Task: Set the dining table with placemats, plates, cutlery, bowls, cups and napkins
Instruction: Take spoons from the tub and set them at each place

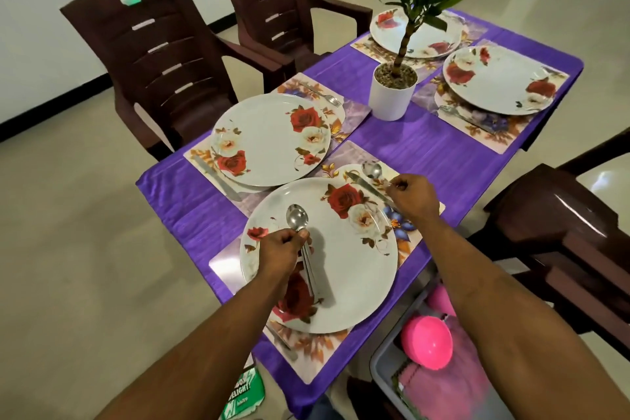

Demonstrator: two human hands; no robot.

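Note:
Several floral plates lie on flowered placemats on a purple tablecloth [426, 150]. Over the nearest plate [344, 269], my left hand [279, 249] grips a small bunch of spoons [297, 218], bowls pointing away from me. My right hand [410, 194] pinches the handle of a single spoon [372, 170] lying on the near placemat [344, 160], beside a knife [370, 188] to the right of the plate. The far-left plate [269, 140] has a knife [218, 177] and a fork [324, 94] by it.
A potted plant in a white pot [390, 95] stands mid-table. Two more plates [497, 80] [414, 32] sit at the far end. Brown plastic chairs [153, 61] ring the table. A grey bin [381, 365] at lower right holds a pink bowl [428, 341] and pink cloth.

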